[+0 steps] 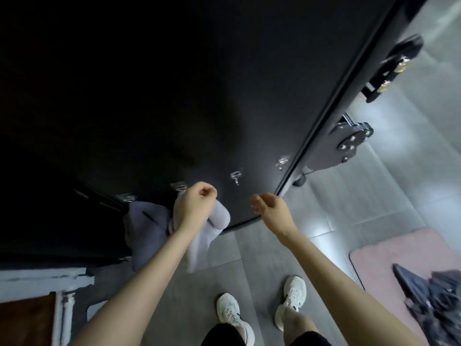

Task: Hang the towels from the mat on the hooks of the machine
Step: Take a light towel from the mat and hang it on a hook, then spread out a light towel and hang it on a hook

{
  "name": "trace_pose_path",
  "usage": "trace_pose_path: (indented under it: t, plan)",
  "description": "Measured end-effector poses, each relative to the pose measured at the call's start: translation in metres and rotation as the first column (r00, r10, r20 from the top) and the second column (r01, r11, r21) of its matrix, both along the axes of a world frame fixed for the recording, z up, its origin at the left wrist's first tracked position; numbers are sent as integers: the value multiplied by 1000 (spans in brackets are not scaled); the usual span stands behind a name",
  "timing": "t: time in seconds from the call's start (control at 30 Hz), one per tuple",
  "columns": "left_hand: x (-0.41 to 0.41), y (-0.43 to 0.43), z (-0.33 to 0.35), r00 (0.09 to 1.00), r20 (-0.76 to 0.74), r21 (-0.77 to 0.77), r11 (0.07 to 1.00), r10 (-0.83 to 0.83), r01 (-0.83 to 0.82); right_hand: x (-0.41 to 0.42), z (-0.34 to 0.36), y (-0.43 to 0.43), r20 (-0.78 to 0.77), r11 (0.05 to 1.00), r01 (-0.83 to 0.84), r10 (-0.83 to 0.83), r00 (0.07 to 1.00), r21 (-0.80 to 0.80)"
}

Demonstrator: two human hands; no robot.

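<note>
White sneakers [228, 312] — grey tiled floor [262, 258], white pipe [66, 320]

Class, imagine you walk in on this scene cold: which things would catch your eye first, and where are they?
First come the left hand and right hand, raised mid-frame before the big black machine. Behind the left hand, pale hung towels drape from the hooks, while two bare hooks gleam further right. At lower right, dark towels lie heaped on a pink mat.

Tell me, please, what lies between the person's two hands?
In the head view, only the machine's bare black panel shows between the left hand and right hand; an empty hook sits just above.
</note>
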State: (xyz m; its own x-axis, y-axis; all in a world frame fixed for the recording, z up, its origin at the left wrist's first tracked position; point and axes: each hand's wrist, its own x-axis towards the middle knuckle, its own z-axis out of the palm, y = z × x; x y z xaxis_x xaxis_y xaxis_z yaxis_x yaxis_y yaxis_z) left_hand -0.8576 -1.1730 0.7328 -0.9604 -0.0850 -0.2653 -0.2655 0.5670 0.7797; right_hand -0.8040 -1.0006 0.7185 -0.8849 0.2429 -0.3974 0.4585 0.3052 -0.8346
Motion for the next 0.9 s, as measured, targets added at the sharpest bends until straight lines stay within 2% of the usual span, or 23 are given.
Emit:
trace_pose_path:
  t: [0.1,0.23,0.3,0.4,0.53,0.67,0.83,0.9]
  plan:
    - [1,65,6,967,54,14,969,-248,248,20,5,56,51,999,16,-18,999,52]
    - [6,179,15,849,82,-18,851,-523,526,55,6,149,147,995,35,-49,988,98]
    - [11,240,19,761,88,-2,764,-643,645,74,7,200,196,993,37,-58,979,110]
    - [20,341,35,582,37,-30,581,-812,813,103,13,283,251,986,70,-107,962,151]
    - [36,480,64,413,30,-46,411,-910,910,154,17,400,282,953,232,-281,917,196]
    - [49,612,73,313,27,12,313,-949,950,210,18,505,277,885,409,-460,844,221]
    - [77,757,79,144,15,-47,144,-989,989,271,3,622,278,737,611,-676,683,289]
    - [86,812,79,45,-8,-108,46,-999,993,289,-5,662,305,690,659,-724,618,301]
